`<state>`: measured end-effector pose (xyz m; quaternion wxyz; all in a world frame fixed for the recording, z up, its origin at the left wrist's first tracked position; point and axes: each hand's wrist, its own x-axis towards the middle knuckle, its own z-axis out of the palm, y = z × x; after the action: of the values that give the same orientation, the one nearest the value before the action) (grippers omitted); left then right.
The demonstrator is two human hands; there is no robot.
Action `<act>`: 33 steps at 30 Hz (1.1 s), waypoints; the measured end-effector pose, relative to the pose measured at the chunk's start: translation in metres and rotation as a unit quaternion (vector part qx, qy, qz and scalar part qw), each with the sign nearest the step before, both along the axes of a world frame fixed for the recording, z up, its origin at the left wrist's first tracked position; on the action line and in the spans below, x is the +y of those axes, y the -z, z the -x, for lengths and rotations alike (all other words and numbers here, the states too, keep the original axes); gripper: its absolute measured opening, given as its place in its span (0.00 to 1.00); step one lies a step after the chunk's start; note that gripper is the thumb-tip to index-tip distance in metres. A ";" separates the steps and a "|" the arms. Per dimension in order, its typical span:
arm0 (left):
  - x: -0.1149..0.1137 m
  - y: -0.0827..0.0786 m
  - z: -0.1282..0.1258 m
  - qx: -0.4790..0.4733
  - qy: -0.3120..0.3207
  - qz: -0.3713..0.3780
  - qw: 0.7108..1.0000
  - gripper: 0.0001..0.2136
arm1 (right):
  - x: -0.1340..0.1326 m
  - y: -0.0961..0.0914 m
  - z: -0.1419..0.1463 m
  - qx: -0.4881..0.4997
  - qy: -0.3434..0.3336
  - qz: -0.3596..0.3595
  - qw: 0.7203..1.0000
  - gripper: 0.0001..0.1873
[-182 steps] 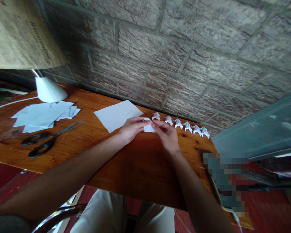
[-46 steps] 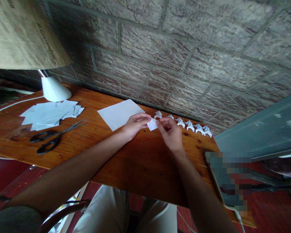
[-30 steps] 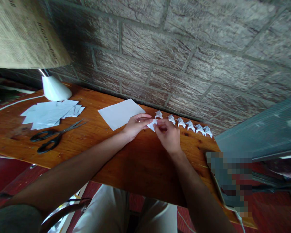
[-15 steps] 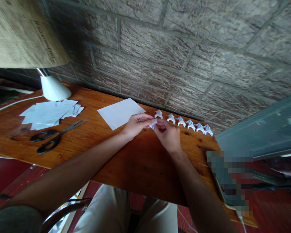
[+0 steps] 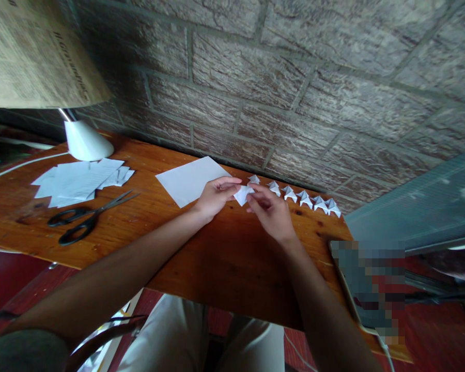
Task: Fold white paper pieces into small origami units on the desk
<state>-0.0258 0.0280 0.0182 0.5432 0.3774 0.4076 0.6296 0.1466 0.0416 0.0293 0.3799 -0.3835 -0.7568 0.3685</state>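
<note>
A small folded piece of white paper [image 5: 243,195] is held between my two hands above the wooden table. My left hand [image 5: 216,197] is closed on its left side, thumb and fingers pinching it. My right hand [image 5: 270,209] pinches its right edge between thumb and index finger. Just behind my hands, several folded paper pieces [image 5: 289,194] with pointed tops stand in a row along the wall side. A larger flat white sheet [image 5: 189,181] lies beyond my left hand.
Black-handled scissors [image 5: 89,219] lie at the left, in front of a pile of cut paper pieces [image 5: 77,182]. A lamp [image 5: 86,140] with a newsprint shade stands behind them. A blurred-out device [image 5: 362,289] rests at the table's right end. The stone wall [image 5: 232,103] borders the back.
The paper between my hands has turned and now shows a wider, flatter face. My right hand has moved slightly to the right, its fingers less bunched around the paper.
</note>
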 end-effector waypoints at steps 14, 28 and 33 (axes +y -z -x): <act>-0.001 0.000 -0.001 0.081 -0.014 -0.066 0.994 0.15 | 0.002 -0.009 0.000 0.115 -0.014 0.211 0.971 0.16; 0.000 0.003 -0.002 0.123 0.006 -0.088 0.989 0.17 | 0.001 -0.013 0.003 0.170 0.042 0.276 0.945 0.21; 0.002 0.006 0.000 0.160 0.004 -0.109 0.981 0.15 | 0.003 -0.012 0.002 0.172 0.038 0.283 0.943 0.19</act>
<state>-0.0253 0.0298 0.0121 0.4296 0.5319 0.4167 0.5991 0.1443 0.0443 0.0410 0.3942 -0.4343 -0.5292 0.6131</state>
